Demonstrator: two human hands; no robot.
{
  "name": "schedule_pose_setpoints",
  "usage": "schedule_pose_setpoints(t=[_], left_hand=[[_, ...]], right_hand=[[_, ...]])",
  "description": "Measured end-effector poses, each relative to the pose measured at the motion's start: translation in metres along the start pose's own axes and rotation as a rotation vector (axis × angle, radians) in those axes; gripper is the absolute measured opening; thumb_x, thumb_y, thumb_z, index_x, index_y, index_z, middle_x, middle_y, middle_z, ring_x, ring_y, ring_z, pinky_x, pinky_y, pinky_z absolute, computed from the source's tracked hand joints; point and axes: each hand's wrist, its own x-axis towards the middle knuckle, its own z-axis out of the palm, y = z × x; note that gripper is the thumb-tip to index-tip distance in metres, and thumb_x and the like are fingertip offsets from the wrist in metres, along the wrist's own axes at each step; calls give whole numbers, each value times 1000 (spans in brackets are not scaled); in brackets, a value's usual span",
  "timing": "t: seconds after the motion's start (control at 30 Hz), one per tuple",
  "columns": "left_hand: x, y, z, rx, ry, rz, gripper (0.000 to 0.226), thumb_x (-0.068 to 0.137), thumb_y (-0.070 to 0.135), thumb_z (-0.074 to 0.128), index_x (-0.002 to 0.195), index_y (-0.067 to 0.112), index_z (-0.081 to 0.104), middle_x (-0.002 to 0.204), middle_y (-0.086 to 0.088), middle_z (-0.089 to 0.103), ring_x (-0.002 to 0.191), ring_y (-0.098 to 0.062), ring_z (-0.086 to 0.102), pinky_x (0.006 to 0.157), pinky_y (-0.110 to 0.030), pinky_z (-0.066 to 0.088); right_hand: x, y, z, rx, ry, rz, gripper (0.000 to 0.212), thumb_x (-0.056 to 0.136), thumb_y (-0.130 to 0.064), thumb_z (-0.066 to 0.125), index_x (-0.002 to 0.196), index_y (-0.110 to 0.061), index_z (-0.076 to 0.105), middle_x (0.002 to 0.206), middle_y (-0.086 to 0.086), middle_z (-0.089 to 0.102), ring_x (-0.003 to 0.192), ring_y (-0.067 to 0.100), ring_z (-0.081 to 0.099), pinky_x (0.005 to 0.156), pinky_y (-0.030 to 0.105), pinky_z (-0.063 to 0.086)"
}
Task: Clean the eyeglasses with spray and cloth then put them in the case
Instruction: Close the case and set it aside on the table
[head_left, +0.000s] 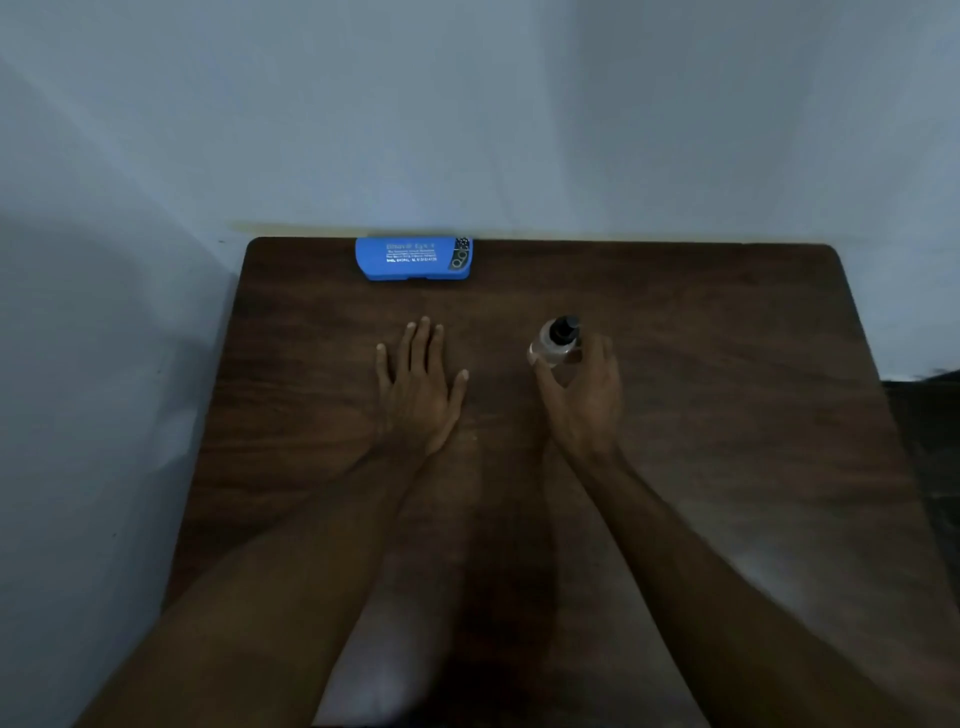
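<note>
Shows right hand (587, 400) curled round bottle (550, 351), left hand (415, 387) spread flat on table (727, 374), shut case (414, 258) beyond. Grip low, keep upright, leave nozzle (564, 328) free to press.

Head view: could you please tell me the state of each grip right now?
Left grip: open, fingers straight, flat on the table.
Right grip: closed around the spray bottle.
</note>
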Motion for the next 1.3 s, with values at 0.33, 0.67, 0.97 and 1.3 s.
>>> schedule_pose_setpoints(t=[0.33,0.67,0.97,1.3], left_hand=[[1,-1,10,50,59,-3,73,104,56,34,165,15,27,175,-6,22,163,-23,15,129,-60,15],[2,-1,10,63,48,-17,76,103,59,35,166,17,26,176,-5,20,163,-23,15,128,-60,17],[1,-2,8,51,47,-9,75,104,59,34,166,17,25,176,-4,18,164,-22,13,128,-59,15],[1,-2,9,43,34,-12,75,104,59,33,166,17,24,176,-4,18,164,-21,12,128,-59,15]], right_hand=[[81,-11,46,-30,-14,-94,49,92,-30,75,135,-14,58,133,6,59,121,22,57,97,35,50],[132,-14,80,-29,-13,-105,40,92,-21,72,127,-5,59,123,13,62,113,28,58,90,37,49],[151,-16,93,-54,-26,-132,44,91,-18,72,131,-5,58,126,15,63,117,30,58,92,36,46],[145,-9,95,-5,-33,-86,63,88,-20,77,143,-6,51,137,15,59,125,30,58,99,34,48]])
